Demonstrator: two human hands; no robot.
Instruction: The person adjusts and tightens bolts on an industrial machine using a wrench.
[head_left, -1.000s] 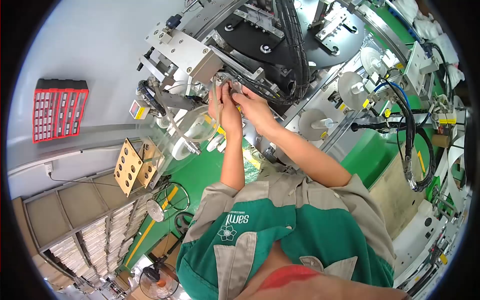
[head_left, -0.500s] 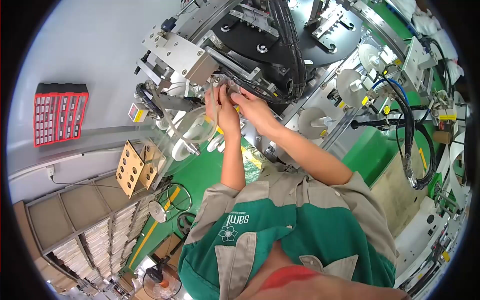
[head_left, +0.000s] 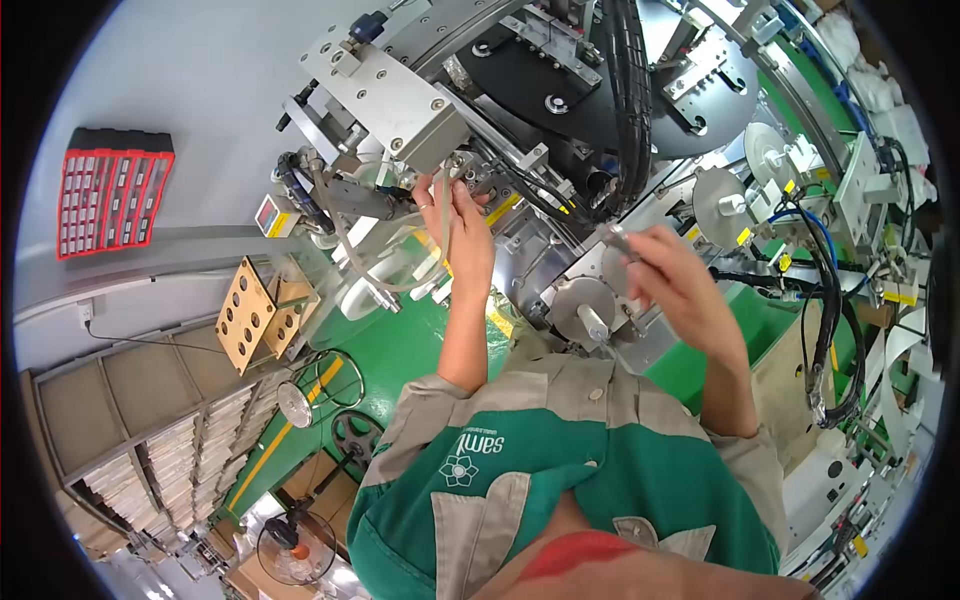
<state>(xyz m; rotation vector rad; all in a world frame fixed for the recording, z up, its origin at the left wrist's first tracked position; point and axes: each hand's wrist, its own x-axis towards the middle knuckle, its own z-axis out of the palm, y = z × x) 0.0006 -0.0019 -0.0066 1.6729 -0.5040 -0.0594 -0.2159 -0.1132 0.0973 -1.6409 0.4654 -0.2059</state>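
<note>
My left hand (head_left: pixel 462 235) is raised beneath the aluminium block (head_left: pixel 385 105) of the machine. Its fingers are bent against small fittings there, and what they grip is hidden. A clear hose (head_left: pixel 400 285) loops down beside this hand and runs up across the fingers. My right hand (head_left: pixel 675 285) is off to the right, in the air in front of the machine's reels. Its fingers are pinched on a small grey metal piece (head_left: pixel 614 238), slightly blurred, whose exact kind I cannot make out.
A black round plate (head_left: pixel 540 90) and a thick black cable bundle (head_left: pixel 628 110) are above the hands. Grey reels (head_left: pixel 583 310) line the machine's right side. A red parts rack (head_left: pixel 115 195) hangs on the left wall. A stool (head_left: pixel 295 405) stands on the green floor.
My right hand has drawn away from my left hand, rightward and down, carrying the small metal piece. The left hand has stayed under the block. The whole view has shifted slightly.
</note>
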